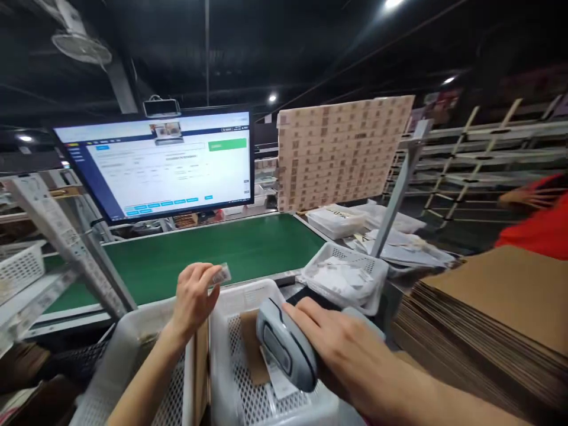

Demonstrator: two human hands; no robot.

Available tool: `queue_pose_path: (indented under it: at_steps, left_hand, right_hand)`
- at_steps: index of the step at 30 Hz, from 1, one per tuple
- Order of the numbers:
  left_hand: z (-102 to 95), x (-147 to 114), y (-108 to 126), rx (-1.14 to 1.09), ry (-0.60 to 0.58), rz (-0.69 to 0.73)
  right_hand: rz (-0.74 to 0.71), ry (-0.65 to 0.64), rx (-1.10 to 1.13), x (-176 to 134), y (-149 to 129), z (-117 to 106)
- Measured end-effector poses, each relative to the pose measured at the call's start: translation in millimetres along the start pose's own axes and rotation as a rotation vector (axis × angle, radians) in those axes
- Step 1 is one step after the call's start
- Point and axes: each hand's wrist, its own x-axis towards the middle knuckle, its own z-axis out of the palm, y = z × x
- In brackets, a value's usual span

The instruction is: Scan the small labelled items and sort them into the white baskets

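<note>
My left hand (195,296) pinches a small clear plastic packet (220,274) with a printed label, held up above the rims of two white baskets. My right hand (331,334) is wrapped round a grey barcode scanner (286,346), over the right-hand white basket (222,355). Inside that basket lie a brown cardboard piece (254,349) and a white paper slip (280,380), partly hidden by the scanner. The left-hand white basket (128,343) is partly covered by my left forearm.
Beyond the baskets runs a green conveyor belt (177,254), with a lit monitor (177,165) above it. A basket of white slips (341,272) stands right of centre, near a metal post (403,183). Stacked cardboard (483,325) and a person's red sleeve (536,222) are at the right.
</note>
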Motion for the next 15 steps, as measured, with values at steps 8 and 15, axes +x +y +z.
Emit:
queue_pose_path:
  at_steps: [8,15]
  left_hand:
    - [19.5,11,41,-0.099,-0.103,0.125]
    - [21.5,-8,-2,-0.263,-0.137,0.208]
  right_hand:
    - [0.015,-0.21,-0.055,24,-2,3]
    - [0.351,-0.389,0.168,-52,16,13]
